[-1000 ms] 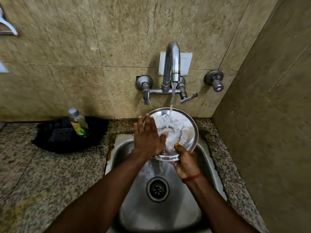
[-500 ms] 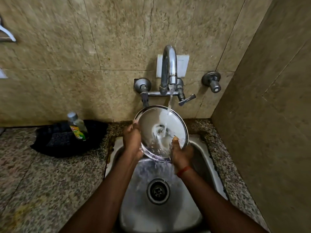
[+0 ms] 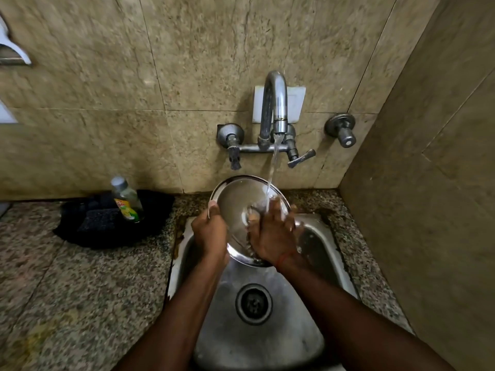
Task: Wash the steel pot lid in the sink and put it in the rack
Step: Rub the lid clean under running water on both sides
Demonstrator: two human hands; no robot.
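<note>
Dim warm indoor light, highlights seen on the tap (image 3: 273, 103) and steel pot lid (image 3: 235, 199), sink (image 3: 257, 344) basin softly lit, forearms left dark, wall tiles bowed by wide-angle distortion, left edge smeared by motion blur, fine detail softened overall

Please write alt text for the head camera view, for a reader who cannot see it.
Two bare hands rinse a steel pot lid under the running tap above a steel sink: the left hand grips the rim, the right hand rubs its surface. A soap bottle stands on the granite counter.
</note>
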